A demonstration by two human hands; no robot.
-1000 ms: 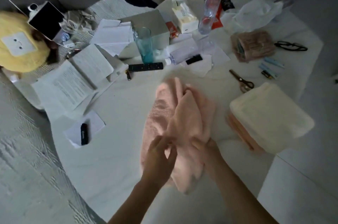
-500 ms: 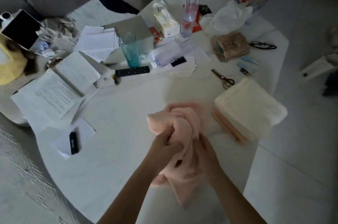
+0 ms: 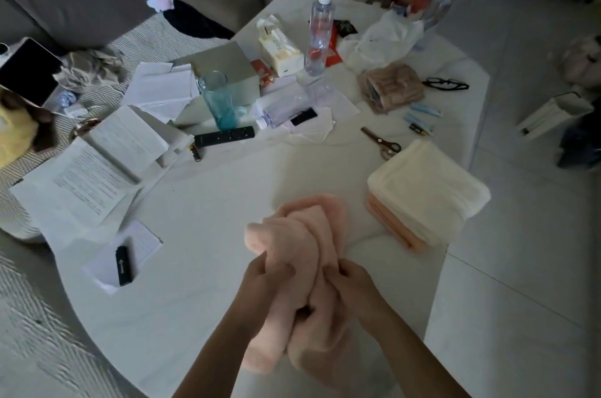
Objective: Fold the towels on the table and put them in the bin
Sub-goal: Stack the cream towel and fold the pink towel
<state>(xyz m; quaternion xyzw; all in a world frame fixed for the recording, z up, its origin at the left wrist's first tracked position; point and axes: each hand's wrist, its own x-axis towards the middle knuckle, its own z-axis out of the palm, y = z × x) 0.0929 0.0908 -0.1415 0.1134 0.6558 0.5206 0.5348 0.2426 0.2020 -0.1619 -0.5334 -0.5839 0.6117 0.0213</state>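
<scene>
White round table (image 3: 201,283), dim room. One bunched pink towel (image 3: 305,235) sits near the front edge, gripped by both hands: left hand (image 3: 263,277) and right hand (image 3: 354,280), fingers curled into the cloth. Beside it, one stack of folded towels (image 3: 426,189), cream over pink.

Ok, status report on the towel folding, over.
Left hand and right hand both grip the bunched pink towel. Not yet folded. Folded stack waits right. Nothing blocking.

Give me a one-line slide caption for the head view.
Both hands, left and right, grip a bunched pink towel over the cluttered white table, beside a folded towel stack.
</scene>
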